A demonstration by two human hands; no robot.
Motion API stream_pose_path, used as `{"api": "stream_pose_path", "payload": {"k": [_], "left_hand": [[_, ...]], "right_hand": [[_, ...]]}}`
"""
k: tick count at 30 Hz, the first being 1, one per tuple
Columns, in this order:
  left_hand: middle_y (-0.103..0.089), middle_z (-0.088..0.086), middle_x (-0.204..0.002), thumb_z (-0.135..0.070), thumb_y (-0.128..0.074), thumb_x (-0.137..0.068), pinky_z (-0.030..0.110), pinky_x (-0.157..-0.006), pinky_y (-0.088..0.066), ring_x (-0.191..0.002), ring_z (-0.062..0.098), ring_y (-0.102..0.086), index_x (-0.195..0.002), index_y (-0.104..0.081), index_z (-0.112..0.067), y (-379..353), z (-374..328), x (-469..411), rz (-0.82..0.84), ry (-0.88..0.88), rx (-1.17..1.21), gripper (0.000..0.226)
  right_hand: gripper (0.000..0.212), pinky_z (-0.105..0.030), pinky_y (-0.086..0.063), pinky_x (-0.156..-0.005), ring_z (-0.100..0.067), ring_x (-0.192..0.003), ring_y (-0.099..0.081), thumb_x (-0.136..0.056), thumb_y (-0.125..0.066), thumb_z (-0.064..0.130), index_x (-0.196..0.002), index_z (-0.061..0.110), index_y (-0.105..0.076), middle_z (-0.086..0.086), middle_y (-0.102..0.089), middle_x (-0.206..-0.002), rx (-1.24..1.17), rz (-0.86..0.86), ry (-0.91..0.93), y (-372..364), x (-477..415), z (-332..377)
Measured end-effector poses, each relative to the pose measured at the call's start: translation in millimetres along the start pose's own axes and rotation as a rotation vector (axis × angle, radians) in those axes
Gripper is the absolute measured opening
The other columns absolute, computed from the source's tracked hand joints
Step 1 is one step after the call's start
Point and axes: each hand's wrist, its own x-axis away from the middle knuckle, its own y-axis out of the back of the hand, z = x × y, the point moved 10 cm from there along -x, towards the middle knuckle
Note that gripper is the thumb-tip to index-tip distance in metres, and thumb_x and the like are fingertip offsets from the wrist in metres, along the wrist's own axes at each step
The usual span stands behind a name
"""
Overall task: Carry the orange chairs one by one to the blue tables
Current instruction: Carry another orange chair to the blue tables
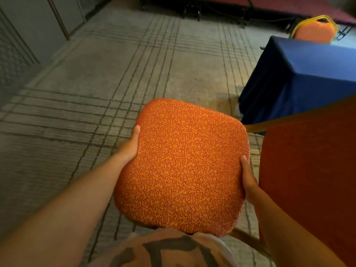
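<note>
Orange chair (181,166): one unit, in transit. Patterned seat cushion faces up, held in front of the person's torso above the carpet (96,83); its plain orange backrest stands at the right edge of view, with a gold frame bar visible below the seat.

Left hand (129,145): clasped on the seat's left edge, thumb lying along the cushion rim, fingers wrapped under and out of sight.

Right hand (248,180): clasped on the seat's right edge, thumb on top, fingers likewise hidden beneath. Both hands are closed on the chair and appear to carry its weight.

Blue desk (300,74): draped in a dark blue cloth to the floor, ahead and to the right, its near corner pointing toward the carried seat. Apart from the chair, though close.

Second orange chair (316,29): already standing at the desk's far side.

Step in hand: judged to be the carry, late stage, desk nearly reached.

Next move calls for: a turn right toward a free side of the desk, lowering the legs squarely onto the carpet, keeping them clear of the hanging cloth, then letting go with both hands.
</note>
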Motion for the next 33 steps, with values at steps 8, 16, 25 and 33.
{"api": "stream_pose_path", "payload": {"k": [8,16,25,33], "left_hand": [[-0.049,0.027,-0.138,-0.083,-0.013,-0.081,0.039,-0.11,-0.036,-0.129,0.035,-0.048,-0.132,-0.055,-0.002,4.9,-144.7,-142.3,-0.002,0.022,-0.02,0.105],[-0.054,0.029,-0.132,-0.088,-0.006,-0.072,0.038,-0.105,-0.038,-0.125,0.036,-0.051,-0.127,-0.059,0.001,21.1,-232.8,-272.5,-0.028,0.078,-0.066,0.117],[-0.051,0.031,-0.133,-0.075,-0.015,-0.088,0.035,-0.103,-0.037,-0.125,0.037,-0.05,-0.129,-0.055,0.006,51.4,-383.9,-473.1,0.051,-0.012,-0.073,0.098],[-0.053,0.031,-0.132,-0.084,-0.009,-0.078,0.039,-0.105,-0.037,-0.123,0.039,-0.051,-0.127,-0.057,0.004,94.1,-540.9,-619.4,0.031,-0.077,-0.094,0.112]], "right_hand": [[0.093,-0.054,-0.038,-0.105,-0.035,-0.123,-0.051,-0.074,-0.039,0.084,-0.146,0.025,-0.041,-0.013,-0.051,-0.142,0.058,0.016,-0.034,-54.1,-132.0,142.1],[0.117,-0.054,-0.04,-0.107,-0.033,-0.117,-0.056,-0.048,-0.052,0.095,-0.14,0.023,-0.05,-0.012,-0.059,-0.132,0.019,-0.008,-0.066,-112.8,-246.5,235.2],[0.13,-0.054,-0.04,-0.108,-0.03,-0.119,-0.056,-0.03,-0.054,0.101,-0.137,0.027,-0.054,-0.006,-0.058,-0.135,-0.051,-0.064,-0.072,-188.1,-435.2,327.7],[0.1,-0.038,-0.044,-0.089,-0.023,-0.099,-0.057,-0.067,-0.051,0.085,-0.134,0.011,-0.055,-0.011,-0.059,-0.117,-0.142,-0.196,0.019,-275.0,-497.6,502.8]]}}
